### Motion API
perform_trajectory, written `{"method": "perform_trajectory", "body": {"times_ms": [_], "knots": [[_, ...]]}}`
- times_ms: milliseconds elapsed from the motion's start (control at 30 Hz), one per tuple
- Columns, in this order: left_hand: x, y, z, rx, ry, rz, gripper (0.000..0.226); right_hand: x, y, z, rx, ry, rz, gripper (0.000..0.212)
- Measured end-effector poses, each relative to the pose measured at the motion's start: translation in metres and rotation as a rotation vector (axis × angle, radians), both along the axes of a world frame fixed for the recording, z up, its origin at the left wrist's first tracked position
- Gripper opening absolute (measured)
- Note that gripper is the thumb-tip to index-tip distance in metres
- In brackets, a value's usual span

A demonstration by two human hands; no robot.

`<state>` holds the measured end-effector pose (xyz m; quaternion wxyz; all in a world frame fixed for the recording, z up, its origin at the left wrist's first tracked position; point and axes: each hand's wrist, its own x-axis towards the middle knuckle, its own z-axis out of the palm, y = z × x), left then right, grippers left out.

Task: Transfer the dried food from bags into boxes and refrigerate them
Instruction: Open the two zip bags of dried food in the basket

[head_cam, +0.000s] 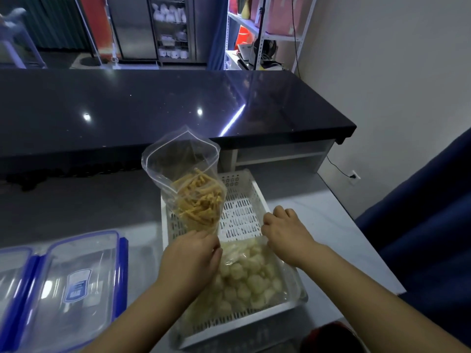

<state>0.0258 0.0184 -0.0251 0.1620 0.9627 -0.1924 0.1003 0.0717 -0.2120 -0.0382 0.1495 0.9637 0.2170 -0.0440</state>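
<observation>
While left grip (193, 253) clutches bag (191, 184), upright above

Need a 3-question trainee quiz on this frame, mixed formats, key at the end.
1. True or false: the bag of orange strips stands upright in the white basket with its mouth open.
2. Which hand holds that bag at its base?
A. left hand
B. right hand
C. neither
3. Fill in: the clear boxes with blue clips sit to the ___ of the basket.

Key
1. True.
2. A. The right hand rests at the basket's right edge, over the bag of pale round pieces.
3. Left, with lids on.
</observation>
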Motion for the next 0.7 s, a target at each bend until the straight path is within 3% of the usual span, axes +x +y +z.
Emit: {"method": "perform_trajectory", "body": {"times_ms": [200,267,367,433,500,600,700], "knots": [[-0.002,0.029,-0.002,-0.059,0.068,0.124,0.012,-0.008,-0.002,0.014,0.217,0.058,-0.065,0.017],[-0.003,0.036,0.002,-0.087,0.093,0.164,0.011,-0.011,-0.002,0.029,0.425,0.172,-0.164,0.011],[-0.006,0.041,0.008,-0.115,0.176,0.217,0.014,-0.014,0.001,0.05,0.909,0.443,-0.371,0.022],[-0.009,0.041,0.011,-0.165,0.213,0.212,0.011,-0.016,0.007,0.06,1.086,0.507,-0.4,0.02],[-0.012,0.036,0.012,-0.198,0.236,0.169,0.016,-0.017,0.016,0.07,1.236,0.536,-0.413,0.015],[-0.012,0.024,0.011,-0.29,0.411,0.01,0.047,-0.017,0.027,0.087,1.465,0.579,-0.428,0.016],[-0.011,0.011,0.015,-0.527,0.548,-0.146,0.046,-0.02,0.036,0.102,1.57,0.569,-0.43,0.017]]}}
